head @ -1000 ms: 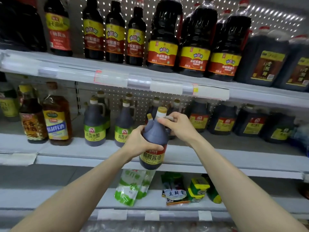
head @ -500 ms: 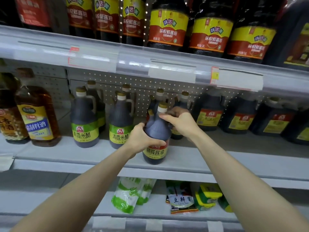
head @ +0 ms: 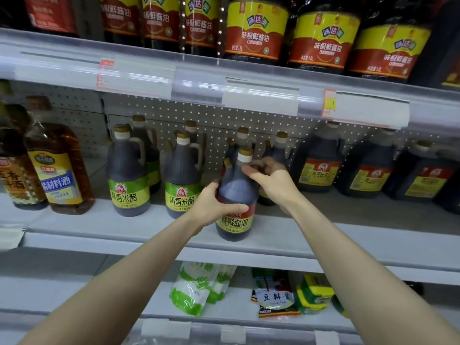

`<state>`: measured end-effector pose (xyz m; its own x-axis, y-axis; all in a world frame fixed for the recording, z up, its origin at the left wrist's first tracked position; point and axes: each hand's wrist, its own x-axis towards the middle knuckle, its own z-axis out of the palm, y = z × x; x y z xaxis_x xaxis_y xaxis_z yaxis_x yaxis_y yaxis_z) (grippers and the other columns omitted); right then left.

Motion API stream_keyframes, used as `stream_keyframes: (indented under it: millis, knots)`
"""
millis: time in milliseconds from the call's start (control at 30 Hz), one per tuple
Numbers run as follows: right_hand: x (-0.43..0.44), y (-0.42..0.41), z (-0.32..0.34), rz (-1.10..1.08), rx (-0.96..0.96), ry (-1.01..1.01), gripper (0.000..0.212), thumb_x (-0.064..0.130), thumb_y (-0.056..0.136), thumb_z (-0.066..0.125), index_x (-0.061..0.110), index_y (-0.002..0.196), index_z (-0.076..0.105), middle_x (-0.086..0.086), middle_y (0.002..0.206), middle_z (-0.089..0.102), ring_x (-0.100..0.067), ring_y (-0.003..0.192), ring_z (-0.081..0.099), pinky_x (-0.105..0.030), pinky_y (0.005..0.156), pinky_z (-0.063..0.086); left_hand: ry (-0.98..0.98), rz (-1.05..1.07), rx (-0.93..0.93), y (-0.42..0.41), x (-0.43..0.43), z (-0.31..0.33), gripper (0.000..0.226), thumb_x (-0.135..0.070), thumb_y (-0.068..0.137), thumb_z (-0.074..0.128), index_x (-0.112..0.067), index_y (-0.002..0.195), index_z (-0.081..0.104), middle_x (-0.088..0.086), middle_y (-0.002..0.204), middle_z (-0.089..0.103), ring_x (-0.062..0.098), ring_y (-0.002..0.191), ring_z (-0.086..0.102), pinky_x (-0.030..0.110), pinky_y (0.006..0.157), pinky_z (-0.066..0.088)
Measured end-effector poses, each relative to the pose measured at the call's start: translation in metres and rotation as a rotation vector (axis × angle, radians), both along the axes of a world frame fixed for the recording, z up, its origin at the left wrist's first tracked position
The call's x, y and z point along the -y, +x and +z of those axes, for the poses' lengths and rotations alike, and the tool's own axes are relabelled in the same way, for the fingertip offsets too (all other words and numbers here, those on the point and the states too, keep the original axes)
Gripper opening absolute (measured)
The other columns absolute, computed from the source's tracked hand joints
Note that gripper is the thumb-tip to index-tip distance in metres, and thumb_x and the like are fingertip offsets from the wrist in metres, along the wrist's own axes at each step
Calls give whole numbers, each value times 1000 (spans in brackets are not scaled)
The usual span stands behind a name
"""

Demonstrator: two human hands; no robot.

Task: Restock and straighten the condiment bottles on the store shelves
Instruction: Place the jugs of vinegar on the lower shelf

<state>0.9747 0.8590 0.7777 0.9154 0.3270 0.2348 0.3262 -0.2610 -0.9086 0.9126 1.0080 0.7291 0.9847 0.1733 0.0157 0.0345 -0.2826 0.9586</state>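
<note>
upper-shelf bottles point(head: 256, 28) cut off at top edge, price tags point(head: 258, 100) blurred beyond reading

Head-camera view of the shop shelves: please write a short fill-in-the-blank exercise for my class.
1. The left hand grips the body of a dark bottle with a red and ____ label.
2. The right hand holds that bottle near its ____.
3. The two rice vinegar bottles to its left carry ____ labels.
4. The bottle's base rests on the ____ shelf.

Missing words: yellow; neck; green; middle
</note>
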Motion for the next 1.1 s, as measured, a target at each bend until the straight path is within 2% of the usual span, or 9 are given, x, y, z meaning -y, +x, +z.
stream_keyframes:
  millis: [100, 200, 333, 467, 567, 733, 867, 1000, 1100]
  knots:
    - [5, -7, -8, 10, -45, 34, 22, 24, 93, 62, 21, 114, 57, 5, 113, 64, -16, 112, 58, -34, 95, 50, -104, 0, 31, -9, 2, -4, 74, -22, 75, 81, -13, 136, 40, -4, 128, 53, 12, 116, 51, 29, 91, 47]
    - [10, -18, -21, 0, -124, 36, 35, 27, 96, 58, 17, 129, 52, -1, 129, 59, -18, 119, 55, -42, 101, 48, -187, 24, 67, -19, 4, -8, 74, -19, 84, 72, -12, 146, 33, -3, 129, 53, 7, 109, 49, 28, 88, 45]
    - [13, -35, -39, -57, -223, 49, 51, 32, 98, 52, 18, 145, 38, -5, 146, 46, -25, 129, 48, -49, 101, 48, -262, 53, 91, -27, 7, -11, 67, -21, 92, 62, -17, 150, 28, 8, 144, 45, 14, 120, 46, 36, 97, 45]
    - [12, -46, -47, -48, -311, 112, 54, 32, 99, 50, 24, 149, 31, -3, 150, 41, -28, 132, 45, -52, 98, 49, -300, 64, 100, -28, 10, -10, 60, -23, 96, 56, -20, 150, 29, 9, 146, 43, 21, 127, 46, 36, 87, 46]
    - [9, -49, -50, -64, -331, 153, 55, 33, 99, 50, 25, 150, 31, -3, 150, 41, -28, 133, 45, -56, 97, 49, -330, 70, 106, -29, 12, -11, 57, -23, 97, 55, -21, 149, 31, 5, 139, 49, 17, 115, 48, 36, 79, 47]
    - [6, -47, -56, -116, -350, 183, 52, 35, 99, 51, 28, 148, 34, -2, 148, 43, -29, 131, 47, -57, 94, 50, -338, 100, 115, -25, 11, -13, 55, -26, 94, 60, -21, 144, 38, 2, 120, 55, 20, 109, 53, 43, 81, 51]
    - [5, -42, -56, -127, -365, 186, 53, 34, 99, 51, 26, 148, 33, -3, 148, 44, -30, 130, 47, -58, 95, 49, -340, 112, 129, -22, 12, -15, 50, -26, 93, 61, -21, 139, 42, -1, 111, 58, 18, 103, 57, 34, 67, 53]
    - [4, -36, -55, -126, -367, 174, 52, 36, 98, 51, 27, 147, 34, -3, 145, 47, -30, 129, 49, -58, 94, 50, -334, 116, 130, -16, 11, -15, 31, -25, 93, 61, -29, 120, 46, -8, 99, 62, 15, 95, 60, 33, 65, 54]
    - [3, -31, -54, -113, -381, 180, 53, 36, 99, 51, 27, 148, 34, -3, 143, 49, -31, 127, 50, -58, 92, 51, -335, 118, 137, -12, 10, -14, 26, -24, 94, 60, -29, 116, 48, -7, 97, 63, 12, 93, 61, 32, 65, 55]
